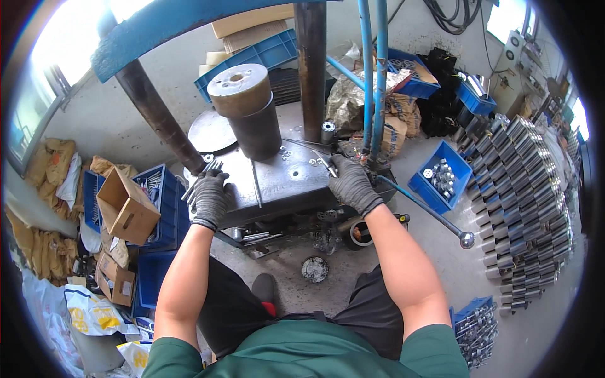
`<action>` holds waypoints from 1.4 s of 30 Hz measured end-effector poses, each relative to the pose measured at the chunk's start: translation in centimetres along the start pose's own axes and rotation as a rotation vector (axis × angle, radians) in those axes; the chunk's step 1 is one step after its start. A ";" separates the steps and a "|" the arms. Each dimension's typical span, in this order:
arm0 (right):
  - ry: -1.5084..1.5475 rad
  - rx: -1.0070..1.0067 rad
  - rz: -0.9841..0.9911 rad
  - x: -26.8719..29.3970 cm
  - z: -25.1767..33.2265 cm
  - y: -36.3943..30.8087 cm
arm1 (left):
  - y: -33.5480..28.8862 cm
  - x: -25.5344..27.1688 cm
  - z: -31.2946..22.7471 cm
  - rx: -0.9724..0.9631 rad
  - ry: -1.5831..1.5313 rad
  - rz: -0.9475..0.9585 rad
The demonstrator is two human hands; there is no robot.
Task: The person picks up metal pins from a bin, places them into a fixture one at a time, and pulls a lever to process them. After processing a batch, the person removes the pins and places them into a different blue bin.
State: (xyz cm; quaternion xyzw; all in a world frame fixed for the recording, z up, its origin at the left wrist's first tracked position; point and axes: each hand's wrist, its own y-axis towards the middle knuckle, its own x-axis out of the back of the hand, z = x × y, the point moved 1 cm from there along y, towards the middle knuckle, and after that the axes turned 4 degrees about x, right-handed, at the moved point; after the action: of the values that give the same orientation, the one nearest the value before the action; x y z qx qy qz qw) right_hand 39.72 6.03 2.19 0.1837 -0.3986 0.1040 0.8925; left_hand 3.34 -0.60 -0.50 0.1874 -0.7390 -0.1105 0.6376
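Several rods (213, 166) are clasped in the left grip (211, 198); the right grip (353, 183) grasps a pin (328, 166) above the counter (280, 184).

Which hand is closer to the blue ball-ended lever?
Right. The right hand is just left of the lever's inner end, at the metal table's right side; the left hand is farther off, at the table's left side.

Shows printed lettering in a few places.
Stands in yellow on a white plastic bag (93, 310) at lower left, in dark letters on a brown sack (393, 133), and too small to read on the pale label (126, 288) of a cardboard box (111, 274).
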 end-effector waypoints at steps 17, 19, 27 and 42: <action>-0.216 0.266 0.251 -1.7 3.7 -2.1 | 1.3 -1.6 -4.3 0.221 -0.304 0.307; -0.186 0.294 0.319 -0.7 4.5 -3.4 | 1.2 -1.4 -5.0 0.171 -0.255 0.284; -0.144 0.521 0.335 -1.2 6.3 -6.9 | -0.4 1.1 -4.7 0.037 -0.340 0.370; -0.436 0.249 0.645 3.3 3.4 -10.4 | -1.7 1.8 -4.5 0.011 -0.286 0.521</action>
State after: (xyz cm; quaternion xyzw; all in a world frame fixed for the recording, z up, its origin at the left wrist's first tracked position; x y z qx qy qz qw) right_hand 43.04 -4.69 4.18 0.1734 -0.6000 0.3847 0.6797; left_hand 7.79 -2.56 1.15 -0.0229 -0.8452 0.0356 0.5328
